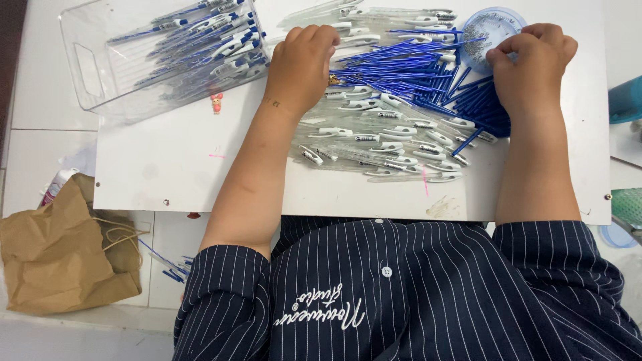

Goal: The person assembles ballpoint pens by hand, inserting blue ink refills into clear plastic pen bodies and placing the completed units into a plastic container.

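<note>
Your left hand [301,67] is curled into a loose fist with its knuckles over the near edge of the blue refills [401,70]; the fingers fold under, so you cannot tell whether that grip has closed on a refill or is only resting there. Your right hand [531,67] is clenched in a pinch just beside the round blue dish [491,27], fingertips bunched as if on something tiny, though what it pinches is too small to see. The blue refills lie between your 2 hands and fan out under the right wrist, and the clear pen barrels [394,144] with white clips spread just below both grips on the white surface [167,160]. Left of your left hand sits the clear plastic bin [87,67], holding assembled pens [200,40]. The likely trouble, as it looks from here: the refills are thin, smooth and round, so a forearm sweep could roll them off the far side, and the glossy barrels slide easily on that slick board. The shallow dish sits close to your right knuckles, and a nudge could tip out its small metallic contents. A crumpled brown paper bag [60,254] sits well below your left elbow.
</note>
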